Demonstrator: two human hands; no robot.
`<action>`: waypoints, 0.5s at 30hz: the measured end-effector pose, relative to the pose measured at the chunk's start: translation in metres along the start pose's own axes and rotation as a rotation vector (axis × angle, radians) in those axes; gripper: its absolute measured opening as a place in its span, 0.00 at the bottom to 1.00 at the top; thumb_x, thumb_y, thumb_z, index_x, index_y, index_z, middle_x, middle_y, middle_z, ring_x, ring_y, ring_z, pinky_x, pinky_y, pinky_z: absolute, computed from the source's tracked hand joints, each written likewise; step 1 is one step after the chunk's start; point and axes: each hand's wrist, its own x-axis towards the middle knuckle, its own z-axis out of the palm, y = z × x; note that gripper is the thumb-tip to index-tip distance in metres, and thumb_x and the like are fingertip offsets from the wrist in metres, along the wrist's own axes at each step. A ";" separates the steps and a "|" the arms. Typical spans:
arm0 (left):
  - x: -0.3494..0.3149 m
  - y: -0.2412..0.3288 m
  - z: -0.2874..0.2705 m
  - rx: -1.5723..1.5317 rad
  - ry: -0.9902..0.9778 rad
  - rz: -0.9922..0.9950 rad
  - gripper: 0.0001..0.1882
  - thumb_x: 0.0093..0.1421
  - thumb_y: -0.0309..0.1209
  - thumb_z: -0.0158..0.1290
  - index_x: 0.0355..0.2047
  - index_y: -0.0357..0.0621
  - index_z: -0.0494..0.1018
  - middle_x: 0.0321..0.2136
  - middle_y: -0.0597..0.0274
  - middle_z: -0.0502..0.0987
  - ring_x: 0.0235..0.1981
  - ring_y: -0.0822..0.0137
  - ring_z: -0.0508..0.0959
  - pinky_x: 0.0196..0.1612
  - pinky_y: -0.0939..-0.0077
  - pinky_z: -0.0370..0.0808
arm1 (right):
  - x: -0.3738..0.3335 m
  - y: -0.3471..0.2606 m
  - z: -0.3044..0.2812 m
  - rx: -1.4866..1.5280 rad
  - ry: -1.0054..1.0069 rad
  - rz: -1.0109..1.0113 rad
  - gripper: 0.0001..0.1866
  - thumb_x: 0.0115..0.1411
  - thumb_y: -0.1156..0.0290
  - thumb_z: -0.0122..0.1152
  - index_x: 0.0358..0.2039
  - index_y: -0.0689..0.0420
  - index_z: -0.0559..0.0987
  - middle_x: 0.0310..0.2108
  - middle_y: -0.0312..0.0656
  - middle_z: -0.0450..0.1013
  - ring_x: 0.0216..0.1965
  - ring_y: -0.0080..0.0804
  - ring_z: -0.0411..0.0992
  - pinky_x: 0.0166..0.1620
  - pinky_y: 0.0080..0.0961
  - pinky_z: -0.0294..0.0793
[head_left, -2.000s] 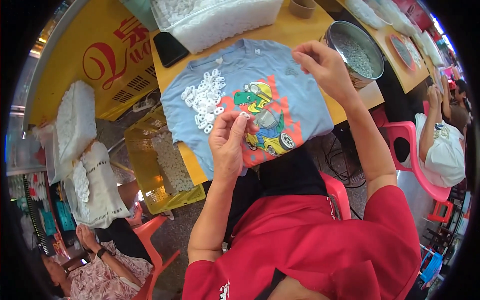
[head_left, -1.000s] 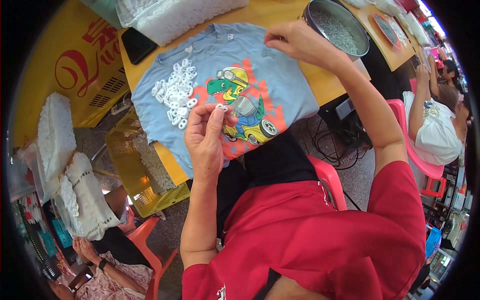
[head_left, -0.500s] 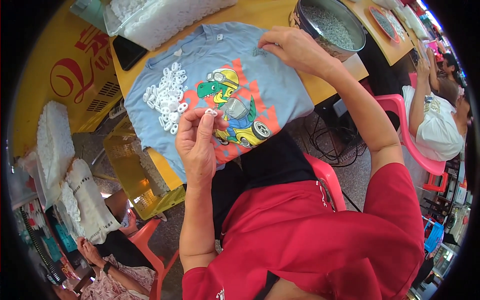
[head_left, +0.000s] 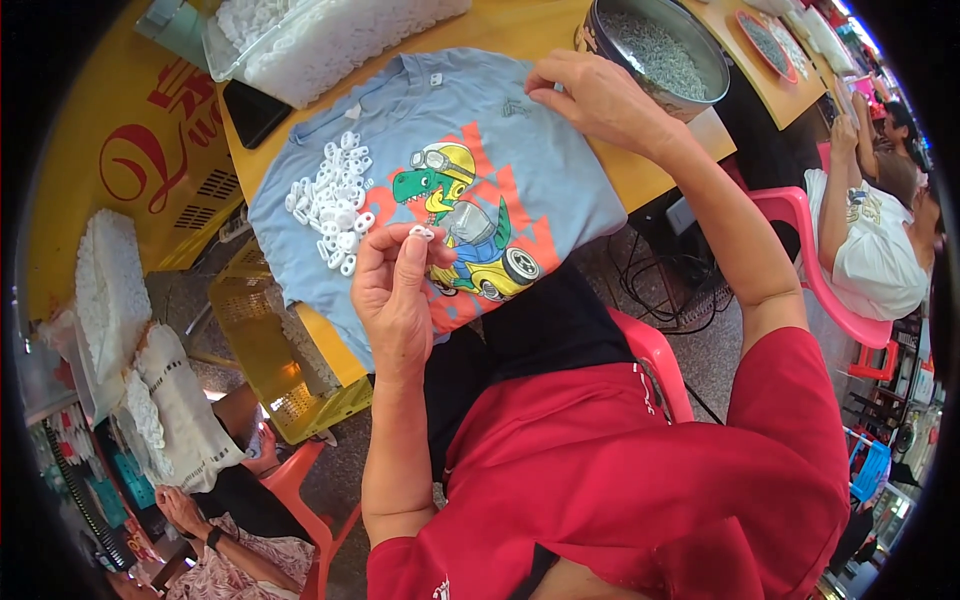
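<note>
My left hand (head_left: 395, 285) pinches a small white oval plastic piece with holes (head_left: 422, 232) between thumb and fingertips, above a light blue T-shirt (head_left: 575, 185) printed with a green dinosaur in a yellow car. A loose heap of similar white plastic pieces (head_left: 330, 205) lies on the shirt, beyond and left of that hand. My right hand (head_left: 595, 95) reaches to the shirt's far right. Its thumb and forefinger are bent close together beside a little pile of tiny grey metal parts (head_left: 515, 107); whatever they hold is too small to make out.
A round tin (head_left: 715, 100) full of small metal parts stands right of my right hand. At the table's far side is a clear tub (head_left: 225, 60) of white pieces, with a black phone (head_left: 255, 112) nearby. People sit on both sides; a yellow crate (head_left: 240, 325) stands lower left.
My right hand stays by the metal parts, its fingers shifted slightly. My left hand still holds the white plastic piece, a little lower in the picture.
</note>
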 end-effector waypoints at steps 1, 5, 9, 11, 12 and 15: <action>0.000 0.000 0.000 -0.001 0.001 0.005 0.06 0.65 0.26 0.51 0.41 0.37 0.70 0.36 0.57 0.78 0.32 0.71 0.78 0.40 0.78 0.73 | -0.001 -0.002 -0.001 0.000 -0.029 0.000 0.08 0.60 0.69 0.57 0.37 0.59 0.77 0.34 0.46 0.74 0.39 0.46 0.73 0.43 0.36 0.71; 0.000 -0.001 -0.001 0.007 -0.003 0.019 0.06 0.65 0.26 0.51 0.40 0.37 0.70 0.36 0.58 0.78 0.32 0.71 0.77 0.39 0.79 0.72 | -0.001 -0.005 -0.004 0.018 -0.077 0.029 0.08 0.58 0.69 0.59 0.34 0.60 0.77 0.33 0.47 0.74 0.38 0.46 0.73 0.42 0.36 0.71; -0.001 -0.002 0.001 0.030 0.009 -0.019 0.06 0.66 0.27 0.51 0.40 0.38 0.70 0.36 0.59 0.79 0.32 0.72 0.77 0.37 0.80 0.71 | -0.007 -0.002 0.003 0.054 -0.019 0.026 0.08 0.57 0.69 0.60 0.32 0.61 0.77 0.31 0.47 0.74 0.36 0.47 0.73 0.41 0.37 0.71; -0.001 0.000 0.001 0.031 0.006 -0.035 0.06 0.66 0.27 0.51 0.40 0.38 0.70 0.36 0.58 0.79 0.32 0.71 0.77 0.38 0.79 0.72 | -0.004 -0.002 0.001 0.073 -0.010 0.036 0.08 0.57 0.69 0.60 0.32 0.61 0.77 0.31 0.47 0.74 0.35 0.46 0.73 0.40 0.37 0.72; -0.002 0.000 0.000 0.036 0.007 -0.040 0.06 0.66 0.27 0.51 0.40 0.38 0.70 0.36 0.58 0.79 0.32 0.71 0.77 0.38 0.79 0.72 | -0.004 -0.004 0.002 0.094 -0.011 0.047 0.09 0.57 0.68 0.60 0.32 0.61 0.77 0.31 0.47 0.74 0.35 0.46 0.73 0.39 0.36 0.72; 0.000 -0.001 0.000 0.030 0.005 -0.010 0.06 0.66 0.27 0.51 0.40 0.37 0.70 0.36 0.57 0.78 0.32 0.71 0.78 0.39 0.79 0.72 | -0.007 -0.005 0.007 0.125 -0.019 0.035 0.10 0.57 0.67 0.61 0.31 0.61 0.77 0.31 0.47 0.74 0.34 0.45 0.74 0.39 0.36 0.72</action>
